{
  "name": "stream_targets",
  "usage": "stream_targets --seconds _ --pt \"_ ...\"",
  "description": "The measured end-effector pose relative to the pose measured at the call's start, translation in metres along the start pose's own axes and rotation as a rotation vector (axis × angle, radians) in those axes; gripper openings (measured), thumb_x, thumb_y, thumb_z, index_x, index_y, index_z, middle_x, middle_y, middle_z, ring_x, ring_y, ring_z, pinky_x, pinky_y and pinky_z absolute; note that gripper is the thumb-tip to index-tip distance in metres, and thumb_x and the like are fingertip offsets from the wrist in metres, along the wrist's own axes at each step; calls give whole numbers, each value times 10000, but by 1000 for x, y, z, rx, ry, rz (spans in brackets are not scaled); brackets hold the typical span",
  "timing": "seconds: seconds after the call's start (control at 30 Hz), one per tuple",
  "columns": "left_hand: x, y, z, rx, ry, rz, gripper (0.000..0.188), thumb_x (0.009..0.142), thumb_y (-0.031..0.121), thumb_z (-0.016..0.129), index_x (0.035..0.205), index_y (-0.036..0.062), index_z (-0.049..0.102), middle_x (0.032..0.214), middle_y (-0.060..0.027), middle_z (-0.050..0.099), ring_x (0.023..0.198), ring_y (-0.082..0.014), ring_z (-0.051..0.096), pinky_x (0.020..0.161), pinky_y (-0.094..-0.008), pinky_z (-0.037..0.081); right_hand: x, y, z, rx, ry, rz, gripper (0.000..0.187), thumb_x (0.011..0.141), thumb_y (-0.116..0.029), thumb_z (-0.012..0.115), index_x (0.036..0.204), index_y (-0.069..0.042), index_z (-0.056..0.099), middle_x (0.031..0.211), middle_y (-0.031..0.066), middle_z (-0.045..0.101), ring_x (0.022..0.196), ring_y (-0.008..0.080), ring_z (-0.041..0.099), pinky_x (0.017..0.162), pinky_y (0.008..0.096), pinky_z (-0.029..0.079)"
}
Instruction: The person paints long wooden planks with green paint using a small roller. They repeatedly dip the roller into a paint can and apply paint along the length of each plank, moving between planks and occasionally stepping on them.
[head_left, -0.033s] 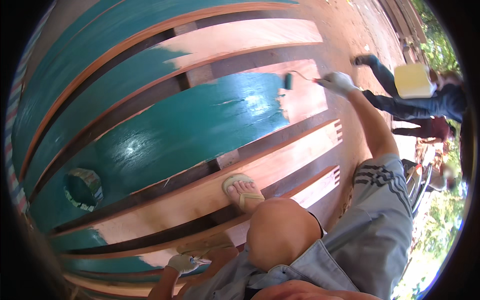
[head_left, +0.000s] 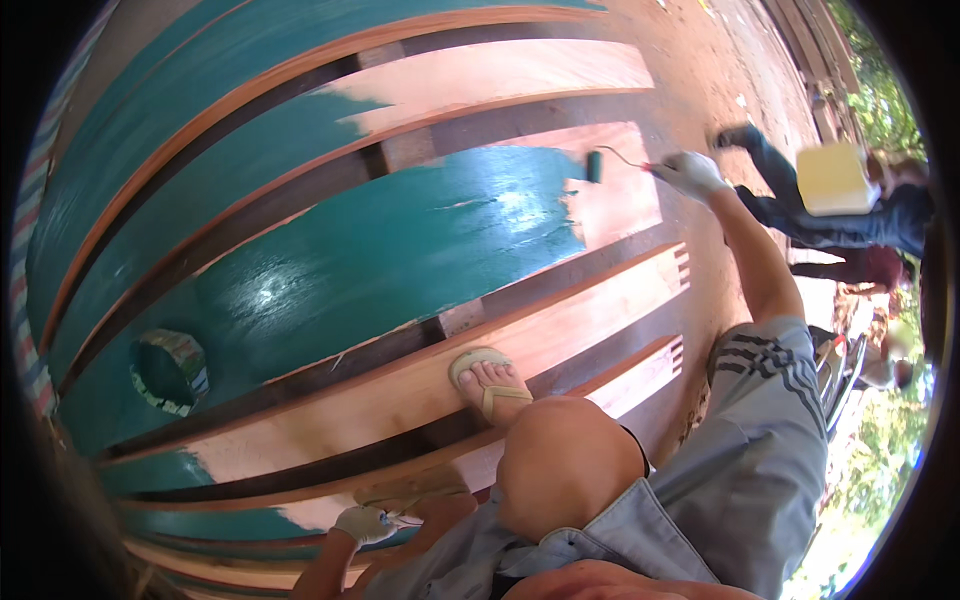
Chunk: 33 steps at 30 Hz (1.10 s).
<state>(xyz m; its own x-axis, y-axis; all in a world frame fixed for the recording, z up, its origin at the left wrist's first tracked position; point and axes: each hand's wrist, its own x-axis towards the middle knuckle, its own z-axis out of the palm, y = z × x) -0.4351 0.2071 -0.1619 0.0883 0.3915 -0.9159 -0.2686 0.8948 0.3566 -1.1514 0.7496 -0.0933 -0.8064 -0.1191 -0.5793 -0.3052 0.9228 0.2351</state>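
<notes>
My right hand point(head_left: 693, 174), in a white glove, is closed around the red handle of a small paint roller point(head_left: 594, 167). The roller's green-coated sleeve is at the bare right end of a wide wooden board point(head_left: 625, 195), just past the ragged edge of the wet green paint point(head_left: 400, 235). Low in the view, my gloved left hand point(head_left: 364, 524) is closed at a thin, pale object beside my leg; its kind cannot be made out. My sandalled foot point(head_left: 490, 385) stands on a partly painted board point(head_left: 390, 405).
A round container point(head_left: 168, 372) with green inside sits on the painted boards at left. More boards point(head_left: 500, 75) lie side by side with dark gaps between. At right, a person point(head_left: 830, 190) walks near a yellow container point(head_left: 835, 180); other people are farther off.
My right hand and the roller have shifted slightly to the right, over the bare wood. The left hand stays in place.
</notes>
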Motion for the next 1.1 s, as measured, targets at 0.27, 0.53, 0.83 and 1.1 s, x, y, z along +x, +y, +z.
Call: stream_targets --seconds 0.27,0.53,0.83,1.1 --pt "-8 2 -75 -58 53 72 580 966 614 600 1328 195 772 1239 -164 782 1137 -371 744 998 -465 575 73 -95 1 451 296 -82 523 930 -579 735 1060 -73 766 874 205 738 864 408 726 797 485 533" --pt "-72 76 -298 52 807 328 303 918 369 736 1109 135 728 1122 -118 755 1121 -344 707 1024 -494 525 214 -309 -52 784 646 -371 542 991 -564 707 1072 -28 732 833 215 696 750 353 642 767 444 532" --pt "-65 31 -460 281 1654 -87 658 928 414 781 1391 -25 620 1419 -197 636 1416 -407 528 1270 -629 267 247 -350 -43 1033 716 -362 442 1000 -485 740 1028 -44 754 745 159 655 654 252 571 703 382 523" --pt "-45 84 -501 170 1389 -47 863 921 582 722 1419 -112 597 1447 -264 626 1438 -400 513 1275 -710 171 243 -342 -40 998 713 -399 418 1011 -458 744 1003 -41 741 724 136 629 650 211 549 689 360 515"
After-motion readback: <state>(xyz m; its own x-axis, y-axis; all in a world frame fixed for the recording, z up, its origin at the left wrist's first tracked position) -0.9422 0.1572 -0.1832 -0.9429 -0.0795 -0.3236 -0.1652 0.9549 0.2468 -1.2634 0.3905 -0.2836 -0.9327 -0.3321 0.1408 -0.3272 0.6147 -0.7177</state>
